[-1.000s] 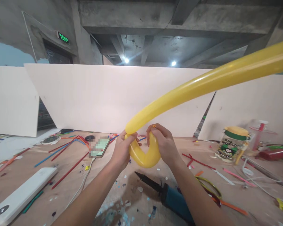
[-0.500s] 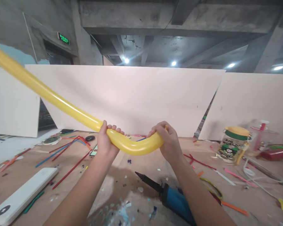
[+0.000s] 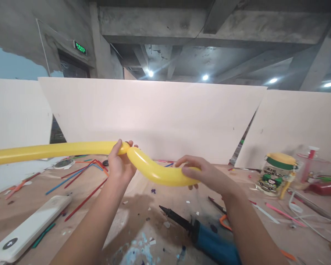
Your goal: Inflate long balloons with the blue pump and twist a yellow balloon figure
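Note:
A long yellow modelling balloon [image 3: 160,173] stretches across the view above the table, its far part running out past the left edge. My left hand [image 3: 121,160] is closed on it beside a narrow twisted pinch that splits it into two segments. Thumb and fingers of my right hand [image 3: 200,171] wrap round the end of the shorter, curved segment; the balloon's tip is hidden there. Below, a blue hand pump [image 3: 209,239] with a black nozzle lies on the table, partly covered by my right forearm.
White boards [image 3: 154,117] stand along the table's back. A white power bank-like device [image 3: 30,228] lies front left, with red and blue uninflated balloons [image 3: 85,197] behind it. On the right are a lidded jar [image 3: 277,175], orange-handled scissors [image 3: 223,217] and a white cable [image 3: 306,213].
A twisted pinch now shows at my left hand, where the balloon was one smooth tube. The long left part has swung down to nearly level. My right hand has turned and shifted slightly right.

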`<move>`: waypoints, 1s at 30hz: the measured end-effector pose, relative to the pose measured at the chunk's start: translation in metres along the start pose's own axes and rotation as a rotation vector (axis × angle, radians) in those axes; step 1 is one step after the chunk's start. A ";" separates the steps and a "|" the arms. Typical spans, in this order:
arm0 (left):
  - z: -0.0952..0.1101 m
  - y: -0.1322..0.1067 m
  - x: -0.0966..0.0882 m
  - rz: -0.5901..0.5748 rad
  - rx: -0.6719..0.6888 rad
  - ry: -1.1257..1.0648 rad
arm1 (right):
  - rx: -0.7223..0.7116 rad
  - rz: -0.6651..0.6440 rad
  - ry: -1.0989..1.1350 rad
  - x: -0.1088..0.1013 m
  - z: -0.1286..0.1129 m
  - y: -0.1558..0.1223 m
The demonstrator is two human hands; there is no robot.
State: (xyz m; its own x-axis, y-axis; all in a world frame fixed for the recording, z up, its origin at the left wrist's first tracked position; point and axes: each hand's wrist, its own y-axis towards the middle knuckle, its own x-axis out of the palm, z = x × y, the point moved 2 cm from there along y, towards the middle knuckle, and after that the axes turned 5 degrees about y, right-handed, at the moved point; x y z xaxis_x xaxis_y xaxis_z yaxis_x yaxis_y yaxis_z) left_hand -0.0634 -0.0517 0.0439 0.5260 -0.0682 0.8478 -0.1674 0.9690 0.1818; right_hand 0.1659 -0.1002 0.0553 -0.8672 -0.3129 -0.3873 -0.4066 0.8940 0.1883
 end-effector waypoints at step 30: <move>-0.022 -0.013 0.009 -0.049 0.122 0.118 | 0.107 -0.340 0.253 0.066 0.026 0.022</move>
State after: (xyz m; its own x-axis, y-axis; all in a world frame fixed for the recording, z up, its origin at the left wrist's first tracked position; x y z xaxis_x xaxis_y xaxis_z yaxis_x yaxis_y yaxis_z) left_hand -0.0384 -0.0594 0.0379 0.6291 -0.0791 0.7733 -0.2351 0.9289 0.2862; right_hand 0.1072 -0.0927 0.0106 -0.7377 -0.6519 -0.1757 -0.6606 0.7506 -0.0116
